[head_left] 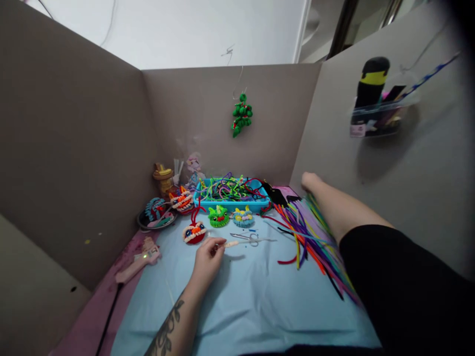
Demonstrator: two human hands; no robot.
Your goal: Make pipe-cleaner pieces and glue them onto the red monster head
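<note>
My left hand (208, 259) is above the blue cloth, its fingers pinched on a pale pipe cleaner (232, 244). A thick, cream-coloured coiled part shows at my fingertips, and a thin straight end points right. Behind it lie small scissors (254, 240). My right arm stretches to the far right, and my right hand (310, 182) is at the back end of a large pile of coloured pipe cleaners (302, 227). Its fingers are hidden from view. Nearest my left hand is a red and cream fuzzy face ornament (194, 232); green (218, 216) and blue-yellow (243, 217) ones sit behind.
A blue tray (232, 203) of tangled pipe cleaners stands at the back. On the left are a pink glue gun (139, 264) with its cord and a dark round dish (143, 222). Grey panels enclose the table; a clear holder (376, 118) hangs on the right one.
</note>
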